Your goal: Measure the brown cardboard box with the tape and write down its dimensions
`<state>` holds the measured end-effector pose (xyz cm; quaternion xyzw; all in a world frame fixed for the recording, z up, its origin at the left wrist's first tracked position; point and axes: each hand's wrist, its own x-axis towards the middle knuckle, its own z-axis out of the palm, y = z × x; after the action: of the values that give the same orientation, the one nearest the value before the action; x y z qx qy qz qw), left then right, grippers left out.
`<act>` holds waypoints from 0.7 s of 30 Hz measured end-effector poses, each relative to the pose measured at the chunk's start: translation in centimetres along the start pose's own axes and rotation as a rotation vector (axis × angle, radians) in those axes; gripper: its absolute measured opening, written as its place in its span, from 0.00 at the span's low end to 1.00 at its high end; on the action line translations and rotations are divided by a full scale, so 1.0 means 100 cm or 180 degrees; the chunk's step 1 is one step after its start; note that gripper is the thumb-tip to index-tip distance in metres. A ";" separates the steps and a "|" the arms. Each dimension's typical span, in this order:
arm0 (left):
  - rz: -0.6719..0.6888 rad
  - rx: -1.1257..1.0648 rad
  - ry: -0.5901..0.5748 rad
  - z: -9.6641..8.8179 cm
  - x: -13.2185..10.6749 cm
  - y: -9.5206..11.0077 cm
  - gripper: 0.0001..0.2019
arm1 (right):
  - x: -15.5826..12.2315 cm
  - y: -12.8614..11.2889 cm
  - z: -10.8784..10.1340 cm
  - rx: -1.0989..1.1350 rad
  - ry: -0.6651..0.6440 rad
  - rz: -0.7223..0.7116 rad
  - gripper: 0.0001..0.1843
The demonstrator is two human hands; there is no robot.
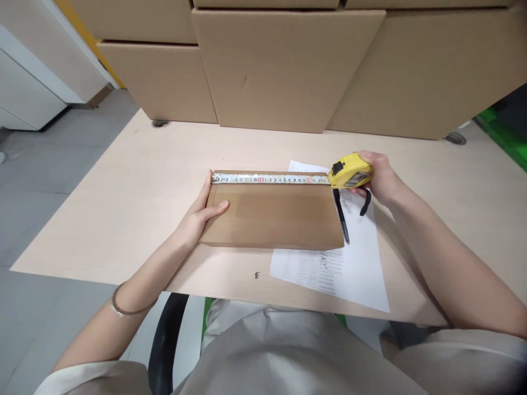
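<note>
A flat brown cardboard box [272, 216] lies on the pale wooden table [135, 186]. My left hand [201, 211] grips its left end, thumb on top, and pins the tape's hook at the far left corner. My right hand [376, 175] is closed around a yellow tape measure [349, 171] at the box's far right corner. Its white blade [269, 179] runs along the box's far edge. A black pen [341, 216] lies beside the box's right edge on a printed sheet of paper [346, 263].
Large cardboard boxes [284, 66] stand stacked along the table's far edge. A white cabinet [37, 71] is at the far left on the grey floor. Something green [500, 131] shows at the right. A black chair [164, 340] is under me.
</note>
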<state>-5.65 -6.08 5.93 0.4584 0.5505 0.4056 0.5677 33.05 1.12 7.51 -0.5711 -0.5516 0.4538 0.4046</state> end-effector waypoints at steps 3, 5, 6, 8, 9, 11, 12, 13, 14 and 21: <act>0.0008 -0.0040 -0.0013 0.001 0.000 0.001 0.60 | -0.001 0.002 0.001 0.0077 0.0072 0.0084 0.22; -0.0022 -0.0094 -0.0018 0.001 0.001 0.001 0.61 | -0.002 0.001 0.002 0.0069 0.0082 0.0105 0.22; -0.0047 -0.0129 -0.0022 0.001 0.002 0.001 0.62 | -0.003 0.000 0.002 0.0047 0.0067 0.0118 0.22; -0.0113 -0.0209 -0.0034 0.001 0.002 0.001 0.63 | -0.003 -0.001 0.000 -0.0029 0.0041 0.0150 0.21; -0.0147 -0.0247 -0.0038 0.002 0.002 0.002 0.63 | -0.002 -0.001 -0.001 -0.0092 0.0014 0.0160 0.21; -0.0201 -0.0319 -0.0027 0.003 0.001 0.002 0.64 | -0.002 -0.002 -0.006 -0.0249 -0.0082 0.0141 0.21; -0.0215 -0.0348 -0.0008 0.003 0.001 0.002 0.64 | -0.003 -0.003 -0.009 -0.0325 -0.0129 0.0107 0.21; -0.0221 -0.0370 0.0019 0.003 0.001 0.001 0.65 | -0.004 -0.003 -0.012 -0.0387 -0.0172 0.0067 0.21; -0.0224 -0.0384 0.0046 0.004 0.001 0.001 0.65 | -0.005 -0.005 -0.014 -0.0421 -0.0201 0.0033 0.21; -0.0231 -0.0425 0.0059 0.002 0.003 -0.004 0.63 | -0.014 -0.025 0.007 -0.0309 -0.0398 -0.0300 0.24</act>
<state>-5.48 -5.87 5.46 0.3955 0.5437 0.4248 0.6062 31.72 -0.16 9.80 -0.5340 -0.6234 0.4418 0.3620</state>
